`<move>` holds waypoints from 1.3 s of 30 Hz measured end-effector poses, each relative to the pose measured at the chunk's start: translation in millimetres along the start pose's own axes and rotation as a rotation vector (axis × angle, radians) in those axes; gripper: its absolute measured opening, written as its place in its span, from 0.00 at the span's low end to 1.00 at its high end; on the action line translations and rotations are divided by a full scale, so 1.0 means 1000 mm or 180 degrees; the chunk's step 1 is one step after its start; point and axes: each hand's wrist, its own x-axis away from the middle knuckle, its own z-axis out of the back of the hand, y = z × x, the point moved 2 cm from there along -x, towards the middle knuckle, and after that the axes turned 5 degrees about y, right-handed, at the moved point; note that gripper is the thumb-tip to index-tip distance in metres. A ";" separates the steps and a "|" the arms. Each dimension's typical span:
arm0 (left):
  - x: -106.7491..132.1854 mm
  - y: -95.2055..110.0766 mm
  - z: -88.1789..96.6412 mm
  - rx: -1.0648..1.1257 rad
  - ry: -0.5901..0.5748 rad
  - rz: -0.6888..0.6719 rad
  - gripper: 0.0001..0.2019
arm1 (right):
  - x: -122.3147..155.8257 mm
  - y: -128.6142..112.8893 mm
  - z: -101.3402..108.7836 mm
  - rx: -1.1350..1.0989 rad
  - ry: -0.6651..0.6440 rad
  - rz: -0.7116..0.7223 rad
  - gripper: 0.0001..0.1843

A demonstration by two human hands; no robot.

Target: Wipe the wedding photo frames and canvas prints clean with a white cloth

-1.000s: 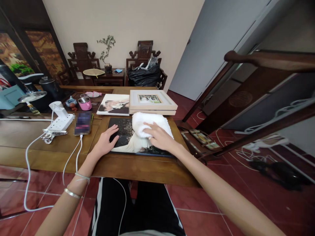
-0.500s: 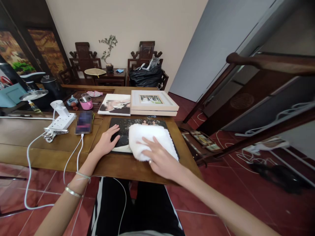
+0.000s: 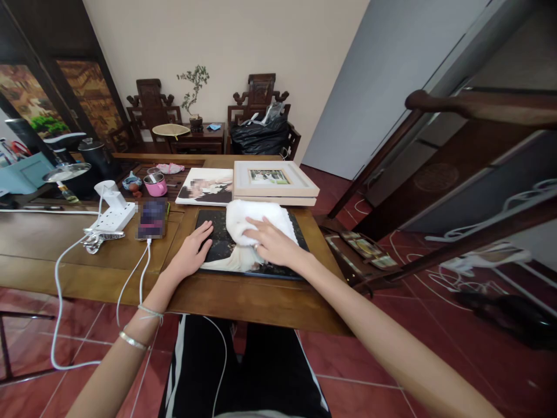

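Observation:
A dark photo panel (image 3: 238, 259) with a pale dress pictured on it lies flat on the wooden table in front of me. My left hand (image 3: 193, 251) rests on its left edge, fingers stretched out and holding nothing. On the panel's upper part sits a folded, fluffy white cloth (image 3: 272, 215). My right hand (image 3: 275, 245) presses on this cloth, with some fingers tucked into its near fold. The cloth hides the upper middle of the picture.
Behind the panel lie a photo album (image 3: 204, 187) and stacked white picture frames (image 3: 300, 180). Leftward are a charging phone (image 3: 152, 219), a white power strip (image 3: 115, 217) with loose cables, and a pink cup (image 3: 155, 186). A wooden chair (image 3: 435, 168) stands on the right.
My right hand has pushed the white cloth away from me and slightly left, uncovering the panel's near part. My left hand stays at the left edge.

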 end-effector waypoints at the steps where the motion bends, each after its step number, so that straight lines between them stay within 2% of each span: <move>1: 0.000 -0.001 0.000 0.0000 -0.0016 -0.0007 0.23 | -0.009 0.005 -0.001 0.0041 0.0023 -0.0056 0.29; 4: 0.000 -0.003 -0.001 0.0023 -0.0027 -0.0025 0.22 | -0.022 0.006 -0.002 0.0123 0.0088 -0.0233 0.29; 6: -0.001 -0.004 -0.001 0.0051 -0.0023 -0.0034 0.22 | -0.015 -0.006 -0.003 0.0123 0.0088 -0.0275 0.28; 12: -0.001 -0.003 -0.002 0.0112 -0.0009 -0.0018 0.23 | 0.050 -0.071 0.000 -0.0182 -0.0109 0.0097 0.29; 15: -0.001 -0.001 -0.002 0.0118 0.0022 -0.0015 0.23 | 0.074 -0.086 0.006 -0.0310 -0.0259 0.0254 0.27; 17: -0.001 -0.001 -0.002 0.0106 0.0022 -0.0007 0.23 | 0.075 -0.083 0.008 -0.0350 -0.0253 0.0294 0.28; 19: -0.001 -0.002 -0.003 0.0114 0.0015 0.0005 0.23 | 0.065 -0.071 0.007 -0.0329 -0.0185 0.0256 0.29; 26: 0.000 -0.003 -0.002 0.0183 0.0029 -0.0015 0.22 | -0.017 -0.015 -0.006 0.0073 0.0021 -0.0091 0.29; 30: 0.000 -0.002 -0.001 0.0209 0.0039 0.0002 0.22 | -0.043 -0.005 -0.008 0.0135 0.0036 -0.0178 0.28; 34: -0.001 -0.002 -0.001 0.0226 0.0057 -0.0002 0.21 | -0.027 -0.026 -0.007 0.0052 -0.0048 -0.0107 0.28; 39: -0.001 -0.001 -0.001 0.0244 0.0042 0.0017 0.22 | 0.033 -0.077 0.000 -0.0314 -0.0286 0.0143 0.30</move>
